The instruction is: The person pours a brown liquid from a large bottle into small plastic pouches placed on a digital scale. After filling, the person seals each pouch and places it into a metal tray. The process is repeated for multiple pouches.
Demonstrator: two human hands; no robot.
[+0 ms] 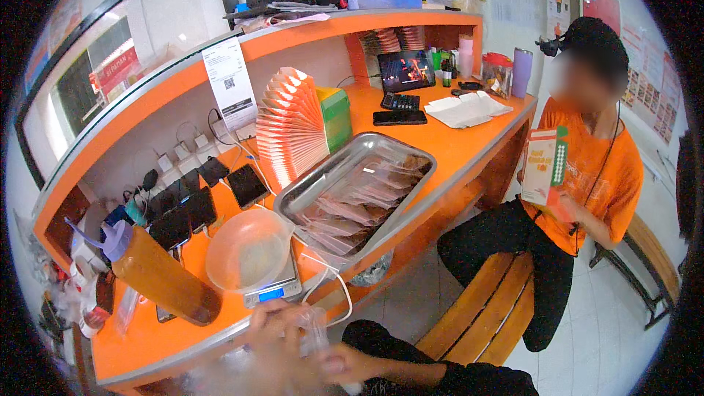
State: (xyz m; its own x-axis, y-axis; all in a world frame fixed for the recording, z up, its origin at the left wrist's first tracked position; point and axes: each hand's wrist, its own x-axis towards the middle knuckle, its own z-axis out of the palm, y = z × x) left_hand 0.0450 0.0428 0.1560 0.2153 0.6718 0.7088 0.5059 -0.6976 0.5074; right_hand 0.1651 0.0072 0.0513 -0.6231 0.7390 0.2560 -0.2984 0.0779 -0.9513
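Observation:
My left hand (275, 327), partly blurred, is at the table's front edge just below a digital kitchen scale (297, 280). It grips a clear plastic bag (314, 327). My right hand (352, 362) is lower and to the right, its fingers closed around the lower part of the same plastic. A translucent plastic bowl (220, 247) rests on the scale, whose display is lit blue. Left of it stands a squeeze bottle (159, 269) of brown sauce with a purple cap. A steel tray (300, 195) behind the scale holds several clear bags (352, 212) of dark brown contents.
Nested orange-and-white cartons (291, 126) stand behind the tray. Phones (248, 186) and white cables (344, 297) lie around the scale. A tablet (407, 70) leans at the back. To the right, a person (591, 176) on a wooden bench (478, 308) holds a carton (542, 168).

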